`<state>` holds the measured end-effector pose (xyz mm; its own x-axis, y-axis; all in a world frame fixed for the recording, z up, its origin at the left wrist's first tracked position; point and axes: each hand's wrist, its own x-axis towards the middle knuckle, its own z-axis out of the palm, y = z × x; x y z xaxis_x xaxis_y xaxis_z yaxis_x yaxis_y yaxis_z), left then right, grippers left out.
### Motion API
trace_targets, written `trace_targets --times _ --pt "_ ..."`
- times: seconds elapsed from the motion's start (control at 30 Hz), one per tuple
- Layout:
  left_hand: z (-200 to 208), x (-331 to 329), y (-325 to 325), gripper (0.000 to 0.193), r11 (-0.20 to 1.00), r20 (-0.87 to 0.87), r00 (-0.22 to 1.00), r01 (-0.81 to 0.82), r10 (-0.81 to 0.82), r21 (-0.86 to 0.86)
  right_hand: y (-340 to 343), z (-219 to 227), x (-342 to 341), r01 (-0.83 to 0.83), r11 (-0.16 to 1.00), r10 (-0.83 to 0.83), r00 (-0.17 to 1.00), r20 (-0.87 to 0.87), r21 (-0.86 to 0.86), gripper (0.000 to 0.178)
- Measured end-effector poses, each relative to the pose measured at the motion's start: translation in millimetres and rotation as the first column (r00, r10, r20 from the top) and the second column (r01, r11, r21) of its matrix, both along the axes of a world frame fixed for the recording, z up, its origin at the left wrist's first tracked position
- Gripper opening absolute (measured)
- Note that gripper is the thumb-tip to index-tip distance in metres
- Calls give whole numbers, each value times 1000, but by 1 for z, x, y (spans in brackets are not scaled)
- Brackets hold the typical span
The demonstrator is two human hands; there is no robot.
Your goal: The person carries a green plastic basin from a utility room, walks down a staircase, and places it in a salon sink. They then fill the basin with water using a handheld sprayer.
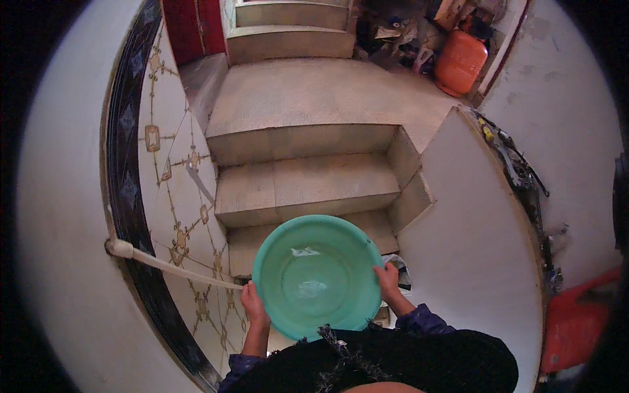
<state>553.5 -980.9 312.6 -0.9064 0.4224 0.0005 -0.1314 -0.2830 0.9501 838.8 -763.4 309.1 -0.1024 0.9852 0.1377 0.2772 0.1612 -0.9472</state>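
Note:
A round mint-green plastic basin (270, 270) is held level in front of my body. Bright glints show on its inner floor, as from water or a wet surface; I cannot tell how deep. My left hand (253, 306) grips the rim at the left, thumb up and the other fingers hidden behind the wall. On the opposite side my right hand (391, 285) holds the rim the same way. A pale handrail (177, 268) runs from the left wall to just beside my left hand.
Beige tiled steps (308, 183) rise ahead to a landing (314, 92), with further stairs (291, 42) beyond. An orange-red rounded container (462, 64) and clutter stand at the far right. Tools lie along a ledge (514, 164) on the right; a red object (576, 327) is lower right.

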Motion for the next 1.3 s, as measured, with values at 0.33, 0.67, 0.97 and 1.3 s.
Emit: trace_targets --times 0.33,0.67,0.97,1.3 --pt "64 -12 63 25 999 -17 999 35 -34 10 58 53 -8 5 997 -12 994 -110 -71 15" --pt "127 12 64 27 1000 -85 996 5 -4 16 56 136 -4 -19 992 -21 952 -304 -129 14" --pt "199 -11 101 21 980 -65 982 172 -178 -97 94 187 -9 24 985 -81 936 -342 -169 13" --pt "232 -10 121 27 978 -23 984 172 -176 -122 128 194 -15 26 984 -72 962 -265 -174 12"
